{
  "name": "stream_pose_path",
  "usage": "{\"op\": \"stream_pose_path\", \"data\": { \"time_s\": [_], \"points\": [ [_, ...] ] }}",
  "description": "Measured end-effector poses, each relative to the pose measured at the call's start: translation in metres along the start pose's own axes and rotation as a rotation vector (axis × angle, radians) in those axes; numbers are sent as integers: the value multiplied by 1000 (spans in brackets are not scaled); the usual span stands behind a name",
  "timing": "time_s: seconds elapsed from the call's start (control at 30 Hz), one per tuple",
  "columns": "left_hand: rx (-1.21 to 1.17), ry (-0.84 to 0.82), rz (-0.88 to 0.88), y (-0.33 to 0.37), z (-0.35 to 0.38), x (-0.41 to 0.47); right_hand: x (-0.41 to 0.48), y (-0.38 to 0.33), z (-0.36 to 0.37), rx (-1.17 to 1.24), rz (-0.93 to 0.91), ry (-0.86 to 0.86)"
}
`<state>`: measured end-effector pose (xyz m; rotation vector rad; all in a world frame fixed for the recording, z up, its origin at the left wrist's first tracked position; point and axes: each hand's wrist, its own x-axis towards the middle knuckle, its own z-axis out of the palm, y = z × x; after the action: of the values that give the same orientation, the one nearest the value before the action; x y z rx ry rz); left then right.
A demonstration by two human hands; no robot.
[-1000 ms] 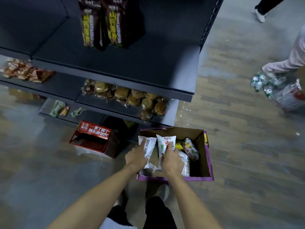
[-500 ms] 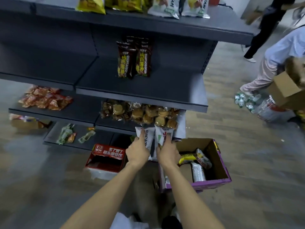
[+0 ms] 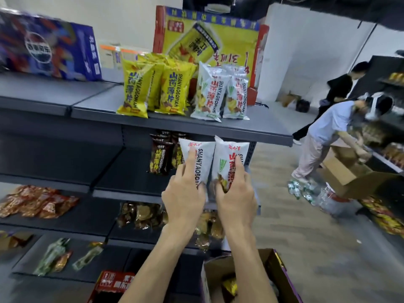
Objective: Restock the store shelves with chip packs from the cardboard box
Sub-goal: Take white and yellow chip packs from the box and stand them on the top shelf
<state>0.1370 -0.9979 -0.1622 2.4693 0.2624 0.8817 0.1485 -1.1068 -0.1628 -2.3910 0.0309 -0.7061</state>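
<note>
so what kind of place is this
Probably a shop being stocked: grey metal shelves carry rows of yellow chip packs and white chip packs, a blue drinks carton sits on top, and another person bends over a cardboard box in the aisle.

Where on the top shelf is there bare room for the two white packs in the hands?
Bare: the right end of the top shelf, beyond the standing white packs, and the stretch between the blue case and the yellow packs. Crowded: the middle, where yellow and white packs stand side by side.
</note>
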Motion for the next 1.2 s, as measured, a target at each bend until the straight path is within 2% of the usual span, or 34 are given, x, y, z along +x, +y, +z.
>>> {"op": "stream_pose_path", "data": {
  "time_s": [0.23,0.4,0.6,0.77,1.03,1.2],
  "points": [
    [31,112,147,52,-6,93,101,-27,-30,15,-63,92],
    [53,176,146,77,-2,160,181,-41,-30,-27,-108,145],
    [110,185,123,81,15,202,255,-39,-4,-106,-100,105],
    [89,248,116,82,26,212,265,-16,27,-97,-108,0],
    [78,282,150,100,37,217,263,-5,38,-144,-172,17],
    [87,280,198,126,42,225,262,5,29,-3,-198,-14]
  ]
}}
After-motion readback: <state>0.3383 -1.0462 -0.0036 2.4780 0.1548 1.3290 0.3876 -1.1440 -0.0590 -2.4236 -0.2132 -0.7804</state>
